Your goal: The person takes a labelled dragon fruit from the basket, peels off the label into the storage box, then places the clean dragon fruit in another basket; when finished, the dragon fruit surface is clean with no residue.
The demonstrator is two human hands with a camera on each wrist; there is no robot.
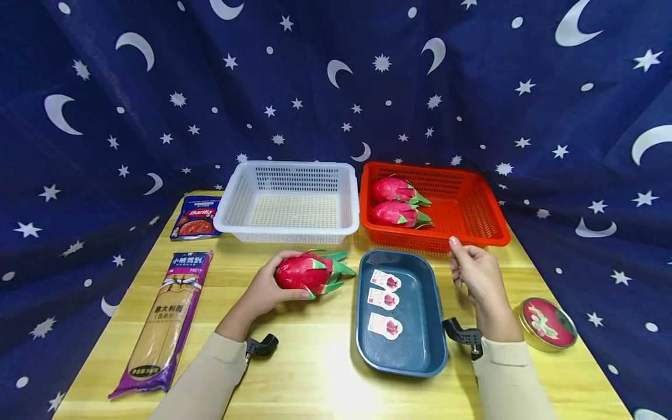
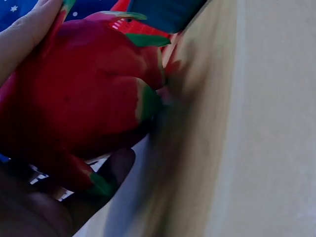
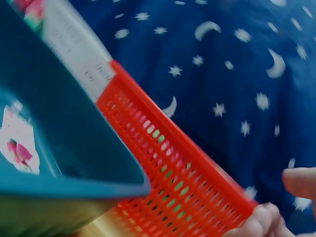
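My left hand (image 1: 275,286) grips a pink dragon fruit (image 1: 304,273) with green leaf tips, above the table left of the dark blue tray. Close up in the left wrist view, the dragon fruit (image 2: 94,89) sits between thumb and fingers. At the front rim of the red basket (image 1: 472,236), my right hand (image 1: 480,277) has loosely bent fingers and holds nothing; whether it touches the rim, I cannot tell. Two more dragon fruits (image 1: 396,213) lie at the left in that basket. Three white labels (image 1: 385,325) with fruit pictures lie in the blue tray (image 1: 415,356).
A white basket (image 1: 294,233) stands behind my left hand. On the left lie a pasta pack (image 1: 165,321) and a blue Barilla pouch (image 1: 196,217). A round red-lidded tin (image 1: 547,324) is beside my right wrist. A starry blue cloth (image 1: 294,76) hangs behind.
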